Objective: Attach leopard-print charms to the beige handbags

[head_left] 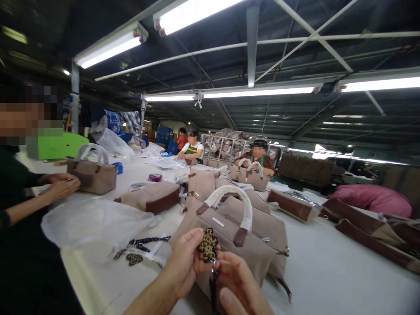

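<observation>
My left hand (187,258) pinches a flower-shaped leopard-print bag charm (208,246) between thumb and fingers. A metal clasp (214,265) hangs from its lower edge, with a dark braided strap (213,288) below. The curved fingers of my right hand (241,282) touch the charm at its lower right, beside the clasp; the thumb is apart from them. Just behind both hands lies a taupe handbag (259,234) with brown trim and a white-wrapped handle (246,203). Another leopard-print charm (134,259) with a dark braided strap (149,240) rests on the table to the left.
Clear plastic (95,223) spreads over the white table (328,262). More taupe bags (154,195) lie ahead and on the right (370,232). At left, a co-worker's hands (62,186) are beside an upright bag (95,175). Other people sit farther back. A purple tape roll (155,177) stands mid-table.
</observation>
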The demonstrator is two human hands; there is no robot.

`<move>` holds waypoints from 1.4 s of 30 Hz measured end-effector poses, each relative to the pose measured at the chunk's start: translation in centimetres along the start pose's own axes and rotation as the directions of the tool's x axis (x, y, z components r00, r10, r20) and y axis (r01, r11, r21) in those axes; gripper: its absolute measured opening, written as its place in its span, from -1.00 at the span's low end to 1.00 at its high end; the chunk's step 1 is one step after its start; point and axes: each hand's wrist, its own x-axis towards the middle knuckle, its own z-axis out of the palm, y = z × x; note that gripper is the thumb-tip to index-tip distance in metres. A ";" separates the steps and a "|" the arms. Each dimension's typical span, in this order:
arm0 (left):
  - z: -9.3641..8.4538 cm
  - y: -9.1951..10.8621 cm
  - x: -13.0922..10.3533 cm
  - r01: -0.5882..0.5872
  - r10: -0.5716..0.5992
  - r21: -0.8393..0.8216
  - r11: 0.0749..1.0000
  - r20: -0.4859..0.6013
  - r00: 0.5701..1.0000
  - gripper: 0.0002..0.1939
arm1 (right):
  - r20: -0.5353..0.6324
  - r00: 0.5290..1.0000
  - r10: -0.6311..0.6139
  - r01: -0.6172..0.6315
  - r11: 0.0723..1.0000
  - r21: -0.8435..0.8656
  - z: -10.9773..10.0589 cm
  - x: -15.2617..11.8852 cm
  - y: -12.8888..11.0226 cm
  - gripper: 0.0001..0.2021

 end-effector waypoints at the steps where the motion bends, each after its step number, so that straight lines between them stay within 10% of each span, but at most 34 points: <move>1: 0.1 -0.2 0.0 0.000 0.000 -0.004 1.000 0.000 1.000 -0.83 | 0.017 1.000 0.005 -0.006 0.998 0.057 0.5 -0.1 0.3 -0.34; 19: -0.8 -1.3 0.3 -0.022 0.022 0.008 1.000 -0.051 0.998 -0.72 | -0.139 0.990 -0.022 0.022 1.000 -0.005 0.3 0.6 -1.6 -0.65; 24: -1.8 -0.7 1.1 -0.137 0.162 0.238 0.962 -0.088 0.983 -0.68 | -0.142 0.985 0.103 -0.088 0.990 0.108 -0.5 1.4 -2.6 -0.67; 27: -2.3 -0.5 0.4 -0.410 0.537 0.564 0.717 -0.071 0.841 -0.73 | -0.145 0.981 0.131 -0.096 0.970 0.225 -0.9 1.8 -2.1 -0.67; 30: -2.4 -1.1 -1.3 -0.587 0.723 0.742 0.323 0.206 0.660 -0.77 | -0.130 0.977 0.171 -0.119 0.935 0.335 -1.3 2.0 -1.5 -0.67; 33: -1.9 -2.4 -2.4 -0.607 0.618 0.752 0.258 0.354 0.702 -0.78 | -0.080 0.979 0.188 -0.140 0.904 0.404 -1.5 2.0 -1.3 -0.69; 42: -1.0 -2.6 -1.8 -0.488 0.430 0.644 0.589 0.261 0.864 -0.79 | -0.073 0.994 0.085 -0.069 0.977 0.202 -2.3 1.4 -2.0 -0.69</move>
